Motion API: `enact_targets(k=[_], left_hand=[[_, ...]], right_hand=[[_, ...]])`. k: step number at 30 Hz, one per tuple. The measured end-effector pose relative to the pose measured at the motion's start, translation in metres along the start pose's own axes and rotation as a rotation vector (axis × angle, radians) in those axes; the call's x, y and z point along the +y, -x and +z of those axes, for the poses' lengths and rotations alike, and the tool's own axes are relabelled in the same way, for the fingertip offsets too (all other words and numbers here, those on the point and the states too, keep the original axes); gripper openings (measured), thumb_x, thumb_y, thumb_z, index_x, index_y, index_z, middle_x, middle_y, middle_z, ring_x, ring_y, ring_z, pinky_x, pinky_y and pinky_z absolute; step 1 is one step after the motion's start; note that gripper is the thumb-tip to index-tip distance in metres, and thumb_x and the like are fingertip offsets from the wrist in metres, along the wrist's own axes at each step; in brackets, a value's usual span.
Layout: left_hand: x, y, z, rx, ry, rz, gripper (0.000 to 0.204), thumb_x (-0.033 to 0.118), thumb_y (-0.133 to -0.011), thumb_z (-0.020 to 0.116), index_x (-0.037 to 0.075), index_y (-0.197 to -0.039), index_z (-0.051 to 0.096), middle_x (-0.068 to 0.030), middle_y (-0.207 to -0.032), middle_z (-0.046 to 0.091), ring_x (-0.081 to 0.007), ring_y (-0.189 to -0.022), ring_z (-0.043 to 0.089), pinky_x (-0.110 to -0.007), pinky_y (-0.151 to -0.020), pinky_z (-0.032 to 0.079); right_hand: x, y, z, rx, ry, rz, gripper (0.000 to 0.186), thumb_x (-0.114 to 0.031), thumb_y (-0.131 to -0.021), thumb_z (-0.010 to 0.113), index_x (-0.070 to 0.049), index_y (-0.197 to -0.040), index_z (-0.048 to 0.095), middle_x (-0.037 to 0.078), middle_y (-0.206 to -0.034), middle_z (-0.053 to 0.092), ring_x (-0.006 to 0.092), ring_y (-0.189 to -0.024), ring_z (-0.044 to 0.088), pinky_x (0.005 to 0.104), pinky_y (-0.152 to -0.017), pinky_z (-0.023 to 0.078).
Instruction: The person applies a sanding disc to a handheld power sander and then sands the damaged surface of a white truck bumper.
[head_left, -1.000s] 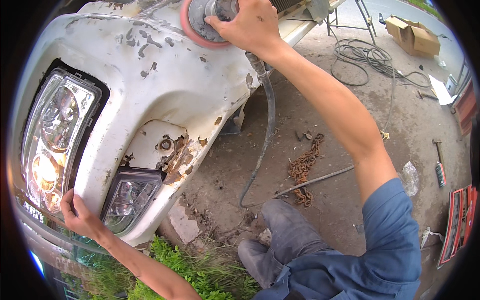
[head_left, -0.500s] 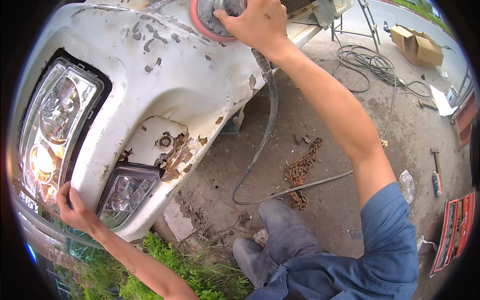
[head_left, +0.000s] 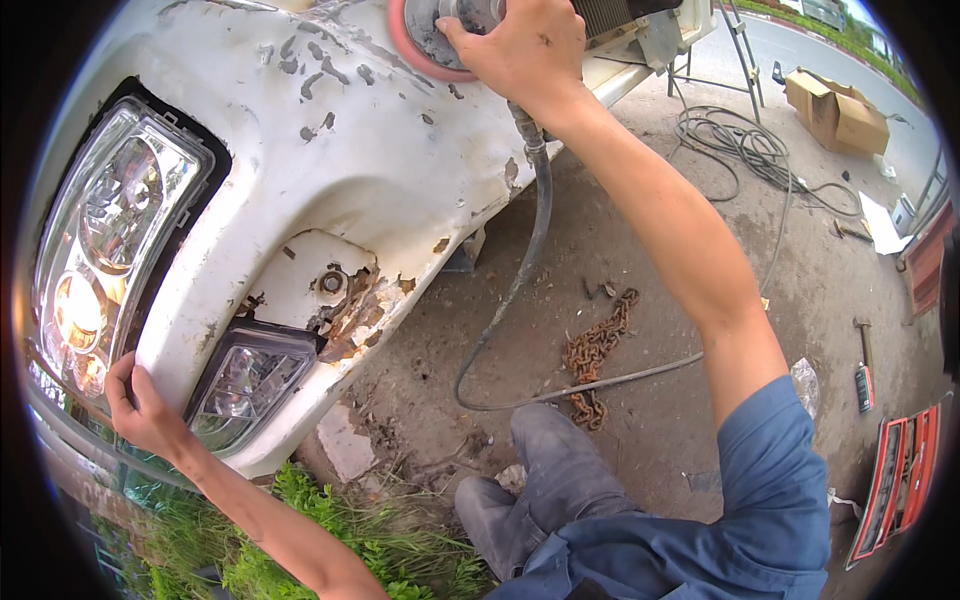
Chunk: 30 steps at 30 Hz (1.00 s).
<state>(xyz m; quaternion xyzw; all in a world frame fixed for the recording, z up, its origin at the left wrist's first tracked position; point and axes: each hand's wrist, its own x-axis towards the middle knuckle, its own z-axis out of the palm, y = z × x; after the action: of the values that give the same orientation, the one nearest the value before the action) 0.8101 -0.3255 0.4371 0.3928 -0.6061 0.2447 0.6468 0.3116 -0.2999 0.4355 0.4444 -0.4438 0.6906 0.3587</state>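
Note:
Across the upper left spreads a white vehicle bumper [head_left: 300,190] with chipped paint and rusty, broken patches. My right hand [head_left: 525,55] is closed over an air sander [head_left: 470,15], whose round pad has a pinkish-red rim [head_left: 402,45]. The pad rests against the chipped bumper surface at the top, and the hand hides part of the tool. A dark air hose [head_left: 543,200] hangs from it. My left hand [head_left: 145,410] curls its fingers on the bumper's edge, between the headlight [head_left: 115,210] and the lower lamp [head_left: 245,380]; some fingertips are hidden.
The hose runs past a rusty chain [head_left: 595,350] on the dirt ground and by my knees. A coiled hose [head_left: 735,135], a cardboard box [head_left: 835,110], a hammer [head_left: 866,340], a spray can [head_left: 865,387] and a red-framed grille [head_left: 898,480] lie right. Green plants [head_left: 300,540] grow below the bumper.
The view has shifted slightly, so the bumper's upper part and the ground items sit a little differently. Both hands keep their holds, and the sander stays near the same chipped area.

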Motion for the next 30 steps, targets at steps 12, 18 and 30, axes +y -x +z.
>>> enact_targets(k=[12, 18, 30], left_hand=[[0.006, 0.001, 0.002, 0.005, 0.010, -0.028, 0.022, 0.015, -0.091, 0.060, -0.001, -0.102, 0.072, -0.0056, -0.093, 0.070, -0.0164, -0.087, 0.062, -0.031, -0.083, 0.049], [0.002, 0.001, 0.002, 0.008, 0.010, -0.033, 0.023, 0.014, -0.092, 0.060, -0.001, -0.103, 0.073, -0.0055, -0.094, 0.071, -0.0154, -0.087, 0.062, -0.030, -0.083, 0.049], [0.001, 0.002, 0.002, 0.002, 0.023, -0.052, 0.024, 0.014, -0.092, 0.060, -0.001, -0.105, 0.073, -0.0054, -0.096, 0.071, -0.0155, -0.088, 0.063, -0.030, -0.084, 0.049]], right_hand=[[0.009, 0.009, -0.005, -0.023, -0.011, -0.040, 0.049, -0.018, -0.074, 0.084, -0.009, -0.117, 0.064, 0.019, -0.107, 0.063, 0.0416, -0.096, 0.066, 0.0483, -0.082, 0.055], [0.017, 0.023, -0.008, -0.023, -0.003, -0.056, 0.050, -0.017, -0.073, 0.085, -0.010, -0.117, 0.062, 0.017, -0.105, 0.062, 0.0404, -0.095, 0.066, 0.0472, -0.080, 0.055], [0.037, 0.050, -0.017, -0.155, 0.156, -0.056, 0.050, -0.028, -0.072, 0.088, -0.017, -0.116, 0.066, 0.011, -0.109, 0.064, 0.0324, -0.087, 0.071, 0.0440, -0.075, 0.059]])
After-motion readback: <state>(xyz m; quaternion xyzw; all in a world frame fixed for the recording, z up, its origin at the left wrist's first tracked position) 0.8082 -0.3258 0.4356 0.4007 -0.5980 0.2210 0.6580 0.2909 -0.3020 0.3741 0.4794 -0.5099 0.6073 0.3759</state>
